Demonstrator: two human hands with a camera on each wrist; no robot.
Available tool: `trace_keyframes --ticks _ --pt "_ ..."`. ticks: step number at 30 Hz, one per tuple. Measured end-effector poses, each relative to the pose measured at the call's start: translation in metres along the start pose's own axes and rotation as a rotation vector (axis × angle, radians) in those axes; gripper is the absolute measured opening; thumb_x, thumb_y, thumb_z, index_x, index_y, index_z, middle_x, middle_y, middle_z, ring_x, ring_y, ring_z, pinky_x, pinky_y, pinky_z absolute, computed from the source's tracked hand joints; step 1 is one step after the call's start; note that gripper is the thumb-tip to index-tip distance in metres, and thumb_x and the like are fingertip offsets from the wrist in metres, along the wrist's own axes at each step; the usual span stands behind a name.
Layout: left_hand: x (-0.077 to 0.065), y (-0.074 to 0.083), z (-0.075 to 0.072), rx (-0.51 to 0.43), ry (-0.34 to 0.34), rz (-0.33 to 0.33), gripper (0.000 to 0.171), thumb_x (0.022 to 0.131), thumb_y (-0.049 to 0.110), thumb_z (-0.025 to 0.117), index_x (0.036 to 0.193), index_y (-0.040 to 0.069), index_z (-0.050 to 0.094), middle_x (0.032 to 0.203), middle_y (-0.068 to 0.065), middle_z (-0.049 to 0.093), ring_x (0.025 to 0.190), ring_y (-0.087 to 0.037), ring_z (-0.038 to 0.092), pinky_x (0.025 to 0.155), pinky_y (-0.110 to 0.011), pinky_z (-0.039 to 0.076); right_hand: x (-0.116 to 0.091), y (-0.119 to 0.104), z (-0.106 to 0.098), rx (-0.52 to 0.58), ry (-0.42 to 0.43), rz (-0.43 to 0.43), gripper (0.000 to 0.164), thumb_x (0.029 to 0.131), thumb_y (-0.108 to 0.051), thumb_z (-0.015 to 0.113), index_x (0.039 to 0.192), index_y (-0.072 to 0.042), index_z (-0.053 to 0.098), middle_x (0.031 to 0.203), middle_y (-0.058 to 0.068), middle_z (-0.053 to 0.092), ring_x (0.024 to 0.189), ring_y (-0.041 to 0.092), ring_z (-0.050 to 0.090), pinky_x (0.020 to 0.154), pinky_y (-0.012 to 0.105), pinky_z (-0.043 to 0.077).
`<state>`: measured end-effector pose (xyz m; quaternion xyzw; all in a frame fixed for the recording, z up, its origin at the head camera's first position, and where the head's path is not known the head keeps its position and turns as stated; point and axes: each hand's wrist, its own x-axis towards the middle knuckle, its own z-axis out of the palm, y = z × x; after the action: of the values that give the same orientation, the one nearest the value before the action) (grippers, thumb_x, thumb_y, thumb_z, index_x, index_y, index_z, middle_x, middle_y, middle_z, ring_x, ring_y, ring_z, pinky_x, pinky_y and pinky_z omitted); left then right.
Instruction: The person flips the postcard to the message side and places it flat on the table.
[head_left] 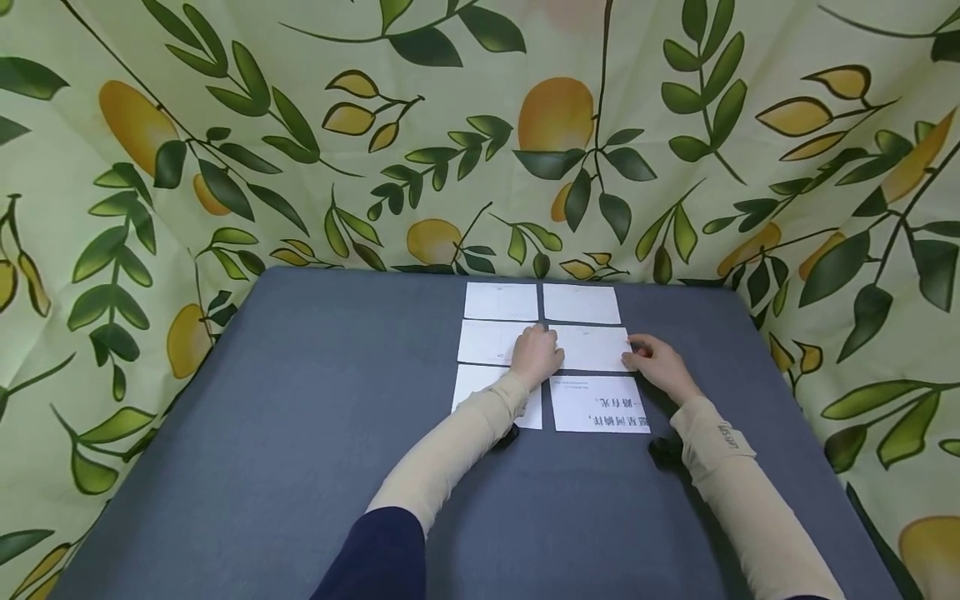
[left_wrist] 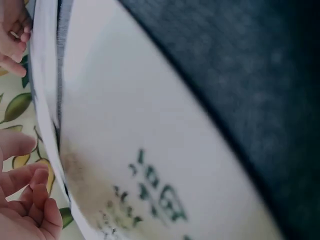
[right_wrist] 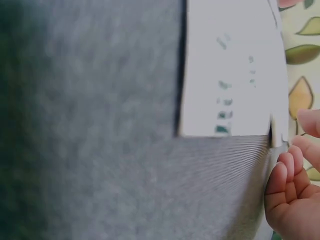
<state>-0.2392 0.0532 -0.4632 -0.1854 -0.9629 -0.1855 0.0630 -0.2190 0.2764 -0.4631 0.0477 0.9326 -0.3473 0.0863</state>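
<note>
White printed cards lie in two columns of three rows on the dark table. My left hand (head_left: pixel 536 357), its fingers curled, holds the left edge of the middle-right card (head_left: pixel 588 347). At that card's right edge is my right hand (head_left: pixel 663 367), gripping it with thumb and forefinger. The lower-right card (head_left: pixel 600 404) carries large dark characters; my left forearm partly covers the lower-left card (head_left: pixel 472 383). In the left wrist view my left hand (left_wrist: pixel 30 200) shows curled fingers beyond a blurred card (left_wrist: pixel 120 95). The right wrist view shows my right hand (right_wrist: pixel 295 200) past a card's corner.
The middle-left card (head_left: pixel 483 340) is partly behind my left hand. Two more cards, the upper-left (head_left: pixel 501 302) and upper-right (head_left: pixel 581 305), lie near the far edge of the table (head_left: pixel 300 417). Behind it hangs a leaf-and-fruit patterned cloth (head_left: pixel 465 83).
</note>
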Motion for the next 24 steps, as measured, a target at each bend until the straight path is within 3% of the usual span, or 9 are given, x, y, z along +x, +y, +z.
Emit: trace_keyframes --ticks 6,11,14,15,20,22,24 --pt "-0.005 0.002 -0.011 -0.08 -0.035 -0.05 0.034 0.089 0.029 0.059 0.114 0.006 0.065 0.106 -0.009 0.065 0.095 -0.02 0.061 0.077 -0.028 0.049 -0.011 -0.003 -0.001 0.102 0.048 0.047 0.051 0.094 -0.037 0.052 0.133 -0.004 0.047 0.104 0.014 0.045 0.093 0.026 0.041 0.065 0.033 0.037" --pt "-0.014 -0.001 -0.024 -0.181 -0.037 -0.072 0.036 0.09 0.032 0.058 0.116 0.009 0.064 0.097 -0.007 0.064 0.091 -0.019 0.057 0.074 -0.026 0.045 0.004 0.022 0.016 0.166 0.086 0.01 0.06 0.089 -0.053 0.051 0.133 -0.013 0.049 0.114 0.013 0.048 0.099 0.027 0.041 0.073 0.032 0.038" --pt "-0.023 -0.006 -0.034 -0.255 -0.016 -0.064 0.036 0.089 0.031 0.058 0.116 0.007 0.064 0.094 -0.007 0.064 0.089 -0.018 0.056 0.073 -0.025 0.042 0.011 0.037 0.033 0.205 0.142 -0.031 0.065 0.083 -0.064 0.051 0.13 -0.019 0.053 0.104 0.006 0.049 0.094 0.021 0.042 0.07 0.029 0.037" --pt "-0.027 -0.008 -0.038 -0.282 -0.011 -0.066 0.036 0.089 0.03 0.059 0.116 0.007 0.064 0.096 -0.008 0.064 0.088 -0.018 0.055 0.074 -0.025 0.041 0.007 0.033 0.036 0.225 0.153 -0.049 0.07 0.081 -0.069 0.05 0.128 -0.018 0.054 0.102 0.005 0.049 0.093 0.02 0.043 0.07 0.028 0.038" --pt "-0.046 -0.022 -0.053 -0.382 0.005 -0.103 0.039 0.087 0.03 0.062 0.119 0.007 0.061 0.099 -0.01 0.061 0.084 -0.018 0.051 0.072 -0.024 0.039 -0.035 -0.021 0.033 0.319 0.091 -0.081 0.058 0.09 -0.048 0.054 0.133 -0.009 0.049 0.102 0.007 0.052 0.086 0.016 0.046 0.073 0.026 0.044" --pt "-0.05 -0.026 -0.056 -0.403 0.013 -0.11 0.041 0.086 0.03 0.064 0.12 0.007 0.06 0.099 -0.01 0.06 0.083 -0.018 0.05 0.07 -0.025 0.039 -0.049 -0.041 0.03 0.337 0.057 -0.075 0.052 0.093 -0.032 0.056 0.135 -0.005 0.045 0.105 0.011 0.053 0.087 0.015 0.049 0.078 0.029 0.047" --pt "-0.054 -0.03 -0.058 -0.412 0.018 -0.113 0.043 0.085 0.03 0.065 0.121 0.006 0.06 0.101 -0.012 0.06 0.084 -0.019 0.051 0.071 -0.026 0.041 -0.052 -0.047 0.034 0.349 0.047 -0.086 0.054 0.092 -0.031 0.057 0.137 -0.006 0.042 0.109 0.013 0.054 0.088 0.014 0.052 0.081 0.031 0.049"
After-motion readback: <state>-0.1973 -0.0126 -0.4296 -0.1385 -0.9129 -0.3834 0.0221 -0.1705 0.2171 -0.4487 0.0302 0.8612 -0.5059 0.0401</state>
